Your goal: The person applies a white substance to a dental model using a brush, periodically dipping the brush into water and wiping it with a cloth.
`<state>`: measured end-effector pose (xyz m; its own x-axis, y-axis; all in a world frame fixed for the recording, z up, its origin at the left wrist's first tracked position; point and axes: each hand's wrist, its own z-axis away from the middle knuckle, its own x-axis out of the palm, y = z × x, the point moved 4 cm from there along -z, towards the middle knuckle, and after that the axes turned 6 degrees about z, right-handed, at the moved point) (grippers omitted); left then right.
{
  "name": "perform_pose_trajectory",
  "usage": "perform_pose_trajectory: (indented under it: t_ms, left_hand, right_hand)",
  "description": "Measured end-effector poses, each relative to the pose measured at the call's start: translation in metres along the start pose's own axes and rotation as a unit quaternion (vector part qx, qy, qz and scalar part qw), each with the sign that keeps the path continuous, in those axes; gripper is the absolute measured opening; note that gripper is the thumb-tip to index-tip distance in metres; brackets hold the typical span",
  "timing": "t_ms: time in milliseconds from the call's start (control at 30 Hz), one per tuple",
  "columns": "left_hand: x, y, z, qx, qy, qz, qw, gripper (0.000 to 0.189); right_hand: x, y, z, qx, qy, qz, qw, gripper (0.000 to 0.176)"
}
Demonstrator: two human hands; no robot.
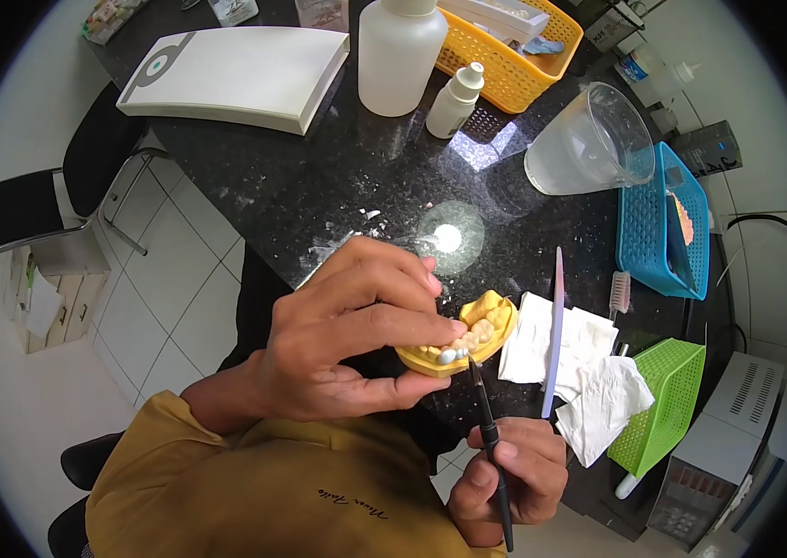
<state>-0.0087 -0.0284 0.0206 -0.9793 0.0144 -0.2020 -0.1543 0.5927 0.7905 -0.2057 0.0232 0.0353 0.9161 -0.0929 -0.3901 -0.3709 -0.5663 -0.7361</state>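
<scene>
My left hand (356, 325) is closed around a yellow plaster dental model (502, 319), holding it above the dark counter. Along the model's near side runs a row of tooth-coloured crowns, with a few greyish-white teeth (450, 355) close to my fingertips. My right hand (521, 465) grips a slim black fine-tipped brush (483, 400) like a pen. Its tip is at the model's edge beside the teeth; whether it touches is hard to tell. My left fingers hide part of the model.
Folded white tissues (579, 358) and a nail file (553, 335) lie right of the model. Beyond stand a clear cup (588, 139), a small dropper bottle (456, 102), a larger bottle (400, 60) and a white box (235, 74). Blue (635, 228), green (658, 400) and yellow (505, 88) baskets line the counter.
</scene>
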Motion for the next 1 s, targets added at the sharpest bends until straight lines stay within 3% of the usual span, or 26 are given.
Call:
perform_pose_trajectory:
  t_ms: [1000]
  left_hand:
    - [-0.0001,0.0002,-0.0007,0.015,0.003,-0.007,1.000,0.036]
  right_hand:
    - [0.0019,-0.0022,-0.0021,0.004,-0.008,0.009,1.000,0.028]
